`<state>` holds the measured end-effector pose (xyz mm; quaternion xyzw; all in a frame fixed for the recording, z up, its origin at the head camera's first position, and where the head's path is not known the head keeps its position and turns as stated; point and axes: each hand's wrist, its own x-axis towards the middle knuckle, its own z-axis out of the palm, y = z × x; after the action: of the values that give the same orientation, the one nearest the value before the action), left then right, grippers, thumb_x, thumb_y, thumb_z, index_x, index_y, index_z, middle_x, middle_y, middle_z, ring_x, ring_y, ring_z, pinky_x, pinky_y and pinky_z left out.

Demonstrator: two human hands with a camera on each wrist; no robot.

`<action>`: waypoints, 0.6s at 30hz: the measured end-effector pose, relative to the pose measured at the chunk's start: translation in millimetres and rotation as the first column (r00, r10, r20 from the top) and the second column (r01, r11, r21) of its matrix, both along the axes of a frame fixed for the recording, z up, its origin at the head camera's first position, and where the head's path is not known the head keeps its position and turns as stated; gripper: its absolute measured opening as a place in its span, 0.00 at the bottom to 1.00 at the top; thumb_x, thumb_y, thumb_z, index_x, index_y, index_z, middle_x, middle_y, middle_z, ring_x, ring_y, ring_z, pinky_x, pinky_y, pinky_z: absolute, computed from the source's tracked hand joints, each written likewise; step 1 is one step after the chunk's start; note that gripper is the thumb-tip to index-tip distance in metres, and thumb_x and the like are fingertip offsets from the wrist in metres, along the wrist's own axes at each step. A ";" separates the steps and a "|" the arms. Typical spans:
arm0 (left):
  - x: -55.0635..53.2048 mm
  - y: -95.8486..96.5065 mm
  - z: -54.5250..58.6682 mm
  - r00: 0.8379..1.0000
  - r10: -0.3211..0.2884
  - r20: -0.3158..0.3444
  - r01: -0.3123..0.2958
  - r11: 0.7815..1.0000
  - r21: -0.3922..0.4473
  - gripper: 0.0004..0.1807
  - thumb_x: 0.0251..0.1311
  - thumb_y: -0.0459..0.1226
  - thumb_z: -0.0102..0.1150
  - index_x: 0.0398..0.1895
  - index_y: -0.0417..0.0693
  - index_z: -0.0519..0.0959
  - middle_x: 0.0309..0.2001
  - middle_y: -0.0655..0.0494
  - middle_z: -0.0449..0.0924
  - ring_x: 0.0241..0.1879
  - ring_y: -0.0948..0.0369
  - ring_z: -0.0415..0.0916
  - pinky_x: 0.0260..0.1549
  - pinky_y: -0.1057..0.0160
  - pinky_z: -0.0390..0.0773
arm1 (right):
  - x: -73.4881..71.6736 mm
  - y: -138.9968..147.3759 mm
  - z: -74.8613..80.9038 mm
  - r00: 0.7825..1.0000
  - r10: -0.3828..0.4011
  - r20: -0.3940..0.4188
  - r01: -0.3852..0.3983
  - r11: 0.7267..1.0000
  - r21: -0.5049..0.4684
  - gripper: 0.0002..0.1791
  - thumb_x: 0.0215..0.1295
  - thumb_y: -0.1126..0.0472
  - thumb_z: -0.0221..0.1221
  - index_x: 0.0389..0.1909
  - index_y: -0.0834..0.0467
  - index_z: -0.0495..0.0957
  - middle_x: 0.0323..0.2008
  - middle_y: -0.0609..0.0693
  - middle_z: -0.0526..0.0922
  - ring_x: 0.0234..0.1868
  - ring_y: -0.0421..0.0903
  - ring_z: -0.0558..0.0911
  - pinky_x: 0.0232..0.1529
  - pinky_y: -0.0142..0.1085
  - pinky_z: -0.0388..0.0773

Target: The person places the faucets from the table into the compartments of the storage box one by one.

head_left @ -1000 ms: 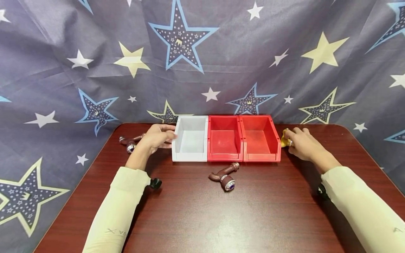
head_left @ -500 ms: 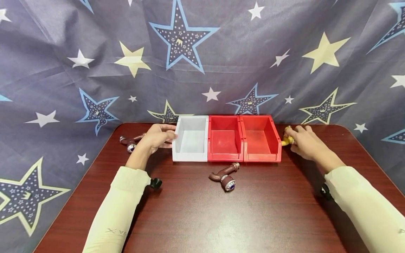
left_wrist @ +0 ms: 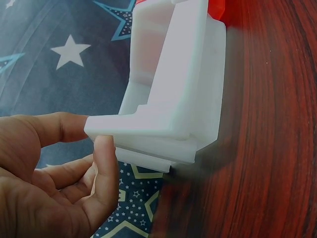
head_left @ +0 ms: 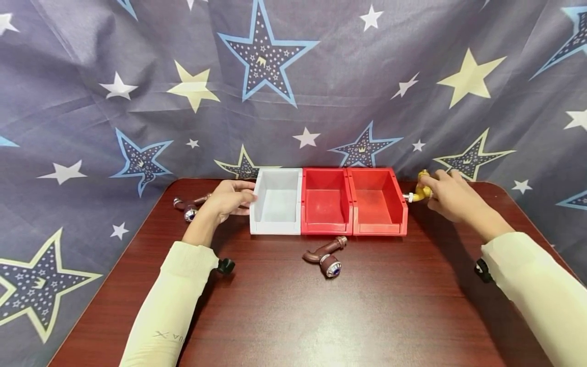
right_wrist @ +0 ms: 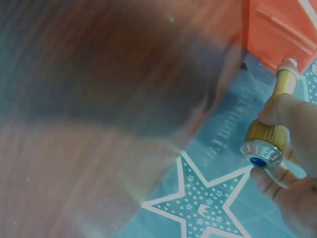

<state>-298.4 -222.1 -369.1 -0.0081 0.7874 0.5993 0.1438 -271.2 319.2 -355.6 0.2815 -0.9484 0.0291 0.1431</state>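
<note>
In the head view my left hand (head_left: 224, 201) is at the left wall of the white bin (head_left: 276, 228), pinching its rim between thumb and fingers. The left wrist view shows fingertips on both sides of the edge of this white bin (left_wrist: 173, 74). My right hand (head_left: 454, 196) holds a yellow tap (head_left: 423, 192) by its knob, right of the orange-red bin (head_left: 379, 229). In the right wrist view the yellow tap (right_wrist: 267, 131) has a silver ring and blue centre on its knob; thumb and fingers grip it, and its silver end overlaps the orange-red bin.
A red bin (head_left: 324, 227) stands between the white and orange-red ones, side by side at the table's back. One brown tap (head_left: 324, 255) lies in front of them, another brown tap (head_left: 188, 206) at the left. A starred curtain (head_left: 293, 112) hangs behind the table (head_left: 367, 316).
My right hand has lifted the yellow tap and moved slightly right and back, so its silver end now shows beside the orange-red bin. My left hand and the bins stay put.
</note>
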 end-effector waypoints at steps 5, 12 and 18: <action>0.7 0.8 0.2 1.000 -0.003 -0.001 0.003 1.000 -0.004 0.29 0.64 0.28 0.61 0.69 0.33 0.71 0.46 0.41 0.82 0.31 0.61 0.80 0.35 0.62 0.86 | -1.0 -2.2 13.3 1.000 -0.028 -0.010 0.028 1.000 -0.014 0.22 0.46 0.70 0.72 0.43 0.55 0.77 0.34 0.59 0.76 0.36 0.62 0.72 0.38 0.53 0.65; 1.9 1.0 1.9 1.000 -0.003 0.003 0.003 1.000 0.001 0.29 0.64 0.28 0.61 0.69 0.33 0.70 0.45 0.43 0.82 0.31 0.61 0.80 0.35 0.62 0.86 | -3.9 -6.8 30.7 0.999 -0.027 -0.043 0.026 0.999 -0.020 0.21 0.47 0.71 0.67 0.44 0.57 0.75 0.36 0.62 0.76 0.39 0.65 0.72 0.43 0.57 0.66; 1.4 0.4 1.7 1.000 -0.003 -0.001 0.003 1.000 -0.001 0.29 0.64 0.28 0.61 0.69 0.32 0.70 0.45 0.42 0.82 0.31 0.61 0.80 0.34 0.62 0.86 | -3.7 -16.5 38.4 0.996 -0.008 -0.085 0.007 1.000 -0.016 0.22 0.47 0.71 0.67 0.46 0.57 0.77 0.36 0.61 0.76 0.36 0.65 0.70 0.38 0.55 0.66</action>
<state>-297.0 -221.7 -367.4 -0.0064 0.7879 0.5986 0.1442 -274.9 302.7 -317.2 0.2778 -0.9422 0.0238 0.1856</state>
